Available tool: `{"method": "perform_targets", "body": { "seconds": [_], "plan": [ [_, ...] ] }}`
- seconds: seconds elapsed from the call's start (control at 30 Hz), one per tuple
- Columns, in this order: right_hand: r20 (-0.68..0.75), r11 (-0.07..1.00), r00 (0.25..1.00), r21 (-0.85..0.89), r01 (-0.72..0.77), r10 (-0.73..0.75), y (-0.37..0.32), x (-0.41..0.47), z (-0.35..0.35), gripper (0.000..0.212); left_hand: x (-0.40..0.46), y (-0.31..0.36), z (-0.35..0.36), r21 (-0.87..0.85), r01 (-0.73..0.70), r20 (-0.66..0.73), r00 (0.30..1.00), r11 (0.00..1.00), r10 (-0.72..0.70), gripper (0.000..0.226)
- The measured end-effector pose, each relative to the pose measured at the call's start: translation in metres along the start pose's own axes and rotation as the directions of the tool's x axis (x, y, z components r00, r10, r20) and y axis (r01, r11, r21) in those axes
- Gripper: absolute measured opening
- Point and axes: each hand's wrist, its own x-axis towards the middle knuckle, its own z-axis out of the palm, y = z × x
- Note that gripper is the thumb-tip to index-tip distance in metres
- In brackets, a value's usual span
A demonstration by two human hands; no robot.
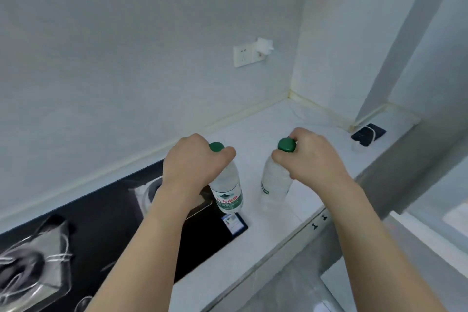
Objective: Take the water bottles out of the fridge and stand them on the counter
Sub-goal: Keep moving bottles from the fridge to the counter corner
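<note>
- Now, at far left, 1 black stove (106,230) is set into the counter (266,132), with 1 wire-like burner grate (27,261) showing at its near-left corner.
- Next, the left hand (188,163) curls around the neck of the left bottle (226,191), just under its green cap (216,146); the bottle stands upright with its base at the stove's right edge, though whether it is on the glass or the counter I cannot tell.
- Beside it, the right bottle (274,181) stands near-upright on the counter, a little apart from the first, and the right hand (312,157) grips it at the neck and cap (286,145).
- Farther right, 1 dark phone (368,134) with a white cable lies near the corner; 1 socket (249,54) is on the wall.
- Count: 2 bottles, 2 green caps, 2 hands.
- Progress, as a judgement: both bottles look set down, so what is left is letting go. The fridge is out of view, so whether more bottles wait there cannot be told.
</note>
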Motion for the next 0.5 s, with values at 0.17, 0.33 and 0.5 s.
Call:
{"method": "perform_targets", "body": {
  "seconds": [0.17,0.33,0.5],
  "plan": [
    [0.184,0.976,0.958,0.065,0.209,-0.218,-0.070,-0.002,0.062,0.020,-0.024,-0.076,-0.041,0.036,0.215,-0.111,0.971,0.976,-0.210,0.043],
    [0.297,0.905,0.855,0.120,0.407,-0.424,-0.129,-0.018,0.103,0.018,-0.070,-0.131,-0.075,0.024,0.442,-0.244,0.873,0.897,-0.423,0.044],
    [0.399,0.798,0.696,0.204,0.568,-0.597,-0.180,-0.056,0.138,0.019,-0.134,-0.175,-0.103,-0.044,0.619,-0.337,0.729,0.784,-0.595,0.044]
  ]
}}
